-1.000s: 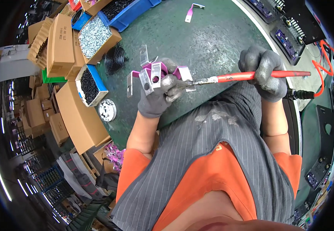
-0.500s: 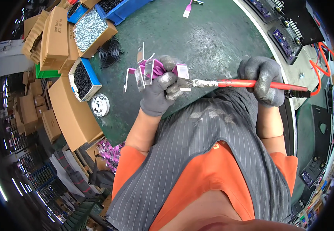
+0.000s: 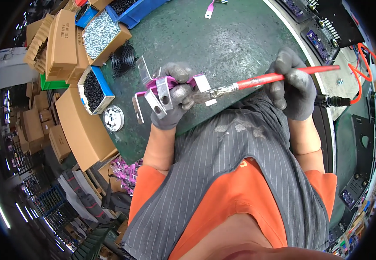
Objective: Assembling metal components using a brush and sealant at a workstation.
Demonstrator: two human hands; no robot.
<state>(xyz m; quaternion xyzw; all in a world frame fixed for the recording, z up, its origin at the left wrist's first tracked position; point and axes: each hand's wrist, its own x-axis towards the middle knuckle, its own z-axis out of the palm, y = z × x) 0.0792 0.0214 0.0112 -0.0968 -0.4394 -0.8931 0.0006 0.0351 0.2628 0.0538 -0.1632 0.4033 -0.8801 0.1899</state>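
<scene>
My left hand (image 3: 173,106), in a grey glove, is closed around several bent metal brackets (image 3: 155,103) with purple coating and bare silver ends. Their ends stick out on both sides of the fingers. My right hand (image 3: 295,86), gloved the same way, grips the red handle of a paintbrush (image 3: 257,81), some fingers curled loosely below it. The brush's worn, paint-smeared head lies against the bracket end beside my left fingertips. Contact between bristles and metal is partly hidden there.
A green-topped table (image 3: 222,47) spreads below my hands. At left stand a box of silver screws (image 3: 101,34), a box of black screws (image 3: 93,90), a round white tub (image 3: 113,118) and a black coil (image 3: 123,58). A red coiled hose (image 3: 361,82) hangs at right.
The brush's handle end has swung upward, and my right fingers have loosened around it. My left hand has shifted slightly left, turning the brackets.
</scene>
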